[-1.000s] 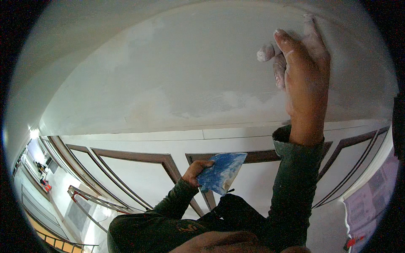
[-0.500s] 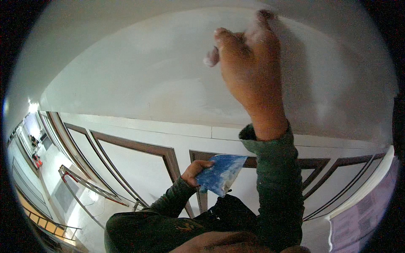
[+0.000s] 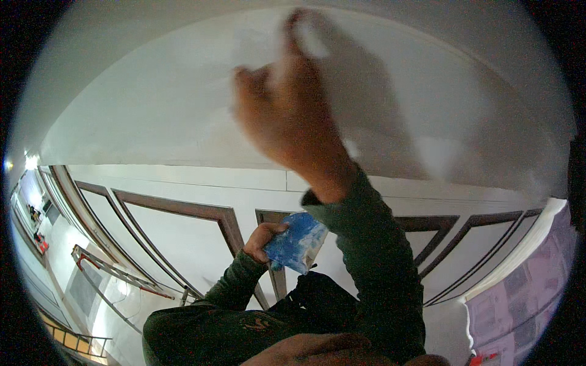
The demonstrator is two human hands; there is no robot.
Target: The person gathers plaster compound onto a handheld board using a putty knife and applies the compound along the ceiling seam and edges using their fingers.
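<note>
My right hand (image 3: 287, 116) is raised close to a smooth whitish surface (image 3: 165, 97), which has paler smears on it. Motion blurs its fingers: one stretches up toward the curved edge while the others look bent. Whether anything is in them I cannot tell. A dark shadow falls on the surface beside this hand. Lower down, in front of my body, my left hand (image 3: 261, 240) grips the edge of a flat blue piece (image 3: 294, 243) smeared with white, its thumb on top. My right forearm's green sleeve passes close to that piece.
White panels with brown trim (image 3: 177, 204) run below the surface. At left stands a ladder (image 3: 116, 273) on the pale floor, with a dark railing (image 3: 79, 341) lower down. A purplish patterned cloth or sheet (image 3: 519, 305) hangs at far right.
My right hand has swept left along the surface, its forearm now slanting left. The left hand and blue piece sit slightly further left in the picture, and the whole view has shifted a little.
</note>
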